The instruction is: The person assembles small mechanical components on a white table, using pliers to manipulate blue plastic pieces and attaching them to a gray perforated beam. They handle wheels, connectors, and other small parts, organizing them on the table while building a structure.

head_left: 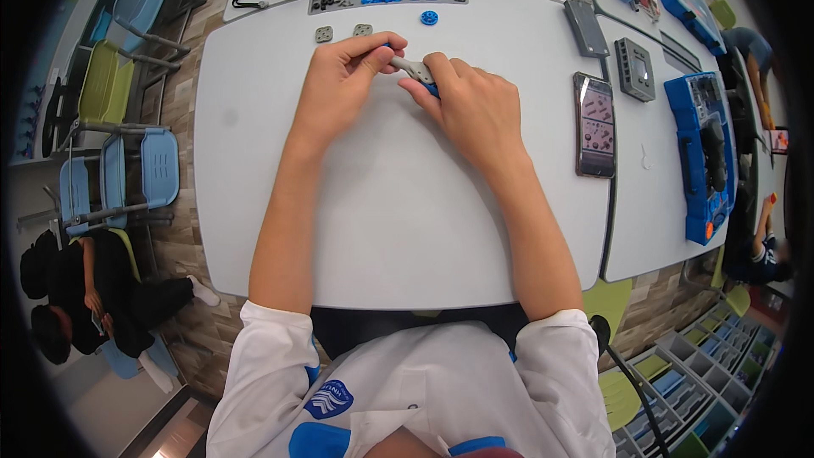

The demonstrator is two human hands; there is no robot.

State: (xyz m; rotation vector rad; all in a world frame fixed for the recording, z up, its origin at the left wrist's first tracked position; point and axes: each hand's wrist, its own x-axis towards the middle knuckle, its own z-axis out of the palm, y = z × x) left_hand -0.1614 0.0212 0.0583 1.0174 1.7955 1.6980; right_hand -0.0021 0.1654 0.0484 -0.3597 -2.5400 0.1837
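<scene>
Between my two hands, above the white table point(398, 229), is a grey building-kit piece point(416, 71) with a shaft pointing left and blue parts attached. My right hand point(475, 106) grips its wider end, thumb beneath and fingers over the top. At the shaft's left end, my left hand point(343, 89) pinches a small blue part, mostly hidden by the fingertips. Just beyond my hands lie two small grey plates point(324, 34) and a blue wheel point(430, 18).
A grey tray point(318, 5) of blue and black pieces lies at the far edge. To the right are a phone point(596, 125) showing part pictures, a grey battery-like block point(585, 28), a grey controller point(635, 69) and a blue case point(694, 157). Chairs point(158, 167) and a seated person are left.
</scene>
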